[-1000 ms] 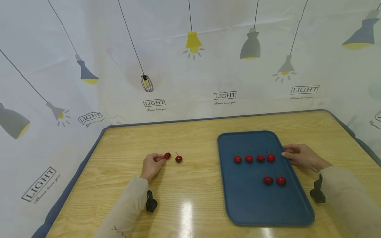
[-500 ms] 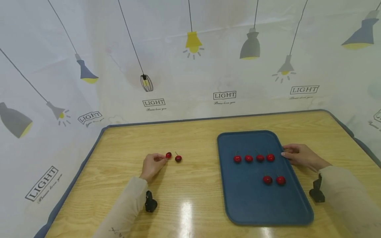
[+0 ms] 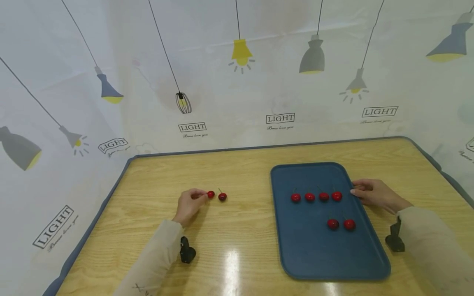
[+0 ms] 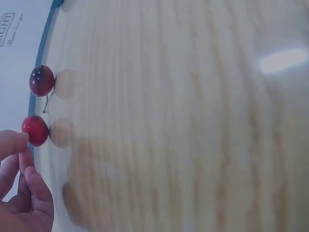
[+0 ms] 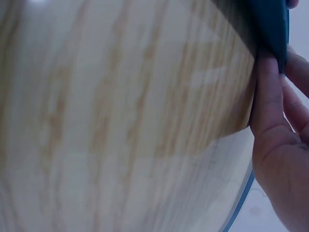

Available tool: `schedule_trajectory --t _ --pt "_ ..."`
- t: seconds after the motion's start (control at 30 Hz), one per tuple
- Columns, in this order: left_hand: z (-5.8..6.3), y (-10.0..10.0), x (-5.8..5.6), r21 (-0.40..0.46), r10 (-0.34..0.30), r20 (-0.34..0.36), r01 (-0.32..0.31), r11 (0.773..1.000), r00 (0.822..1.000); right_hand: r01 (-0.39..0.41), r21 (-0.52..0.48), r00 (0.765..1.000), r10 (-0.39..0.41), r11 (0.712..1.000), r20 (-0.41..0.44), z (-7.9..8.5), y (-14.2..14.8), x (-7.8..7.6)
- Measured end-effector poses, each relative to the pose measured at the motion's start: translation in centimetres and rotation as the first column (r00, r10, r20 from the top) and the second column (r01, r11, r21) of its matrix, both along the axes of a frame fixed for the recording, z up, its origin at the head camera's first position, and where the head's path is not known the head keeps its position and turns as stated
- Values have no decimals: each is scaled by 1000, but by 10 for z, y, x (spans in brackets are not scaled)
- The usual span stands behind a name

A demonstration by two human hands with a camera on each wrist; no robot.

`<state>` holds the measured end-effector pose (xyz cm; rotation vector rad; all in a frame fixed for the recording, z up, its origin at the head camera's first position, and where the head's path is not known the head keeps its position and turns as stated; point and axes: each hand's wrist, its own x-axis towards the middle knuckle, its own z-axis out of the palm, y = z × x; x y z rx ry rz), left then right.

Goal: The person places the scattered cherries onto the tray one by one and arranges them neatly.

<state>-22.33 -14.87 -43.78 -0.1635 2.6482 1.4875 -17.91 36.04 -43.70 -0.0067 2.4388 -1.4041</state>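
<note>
My left hand (image 3: 190, 205) pinches a red cherry (image 3: 210, 194) between thumb and fingertips, low over the wooden table. In the left wrist view the fingertips touch the side of that cherry (image 4: 35, 130); its stem cannot be made out. Close beside it, a darker cherry (image 3: 222, 197) with a green stem sits on the table, the two apart by a small gap. Over on the right, my right hand (image 3: 379, 195) grips the long edge of a blue tray (image 3: 314, 255). The right wrist view shows the thumb and fingers around the tray's rim (image 5: 273, 34).
Several cherries (image 3: 310, 197) form a row near the tray's far end, and two more cherries (image 3: 333, 224) lie in front, toward the right. Pale wood tabletop (image 3: 237, 230) stretches between left hand and tray. A lamp-printed white sheet (image 3: 237, 90) encloses the back and sides.
The pinched cherry has shifted slightly to the right and turned, showing a brighter red side, closer to the darker cherry. My right hand and the tray have stayed put.
</note>
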Motion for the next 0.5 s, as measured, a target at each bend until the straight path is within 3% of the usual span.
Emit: schedule_trajectory --t 0.17,0.5 --pt "3 3 -3 38 25 -19 -24 999 1000 1 2 1000 -1 1000 1 -1 0 0" --pt "4 8 -4 55 16 -28 -15 998 999 0 -5 1000 0 1000 4 -1 1 -1"
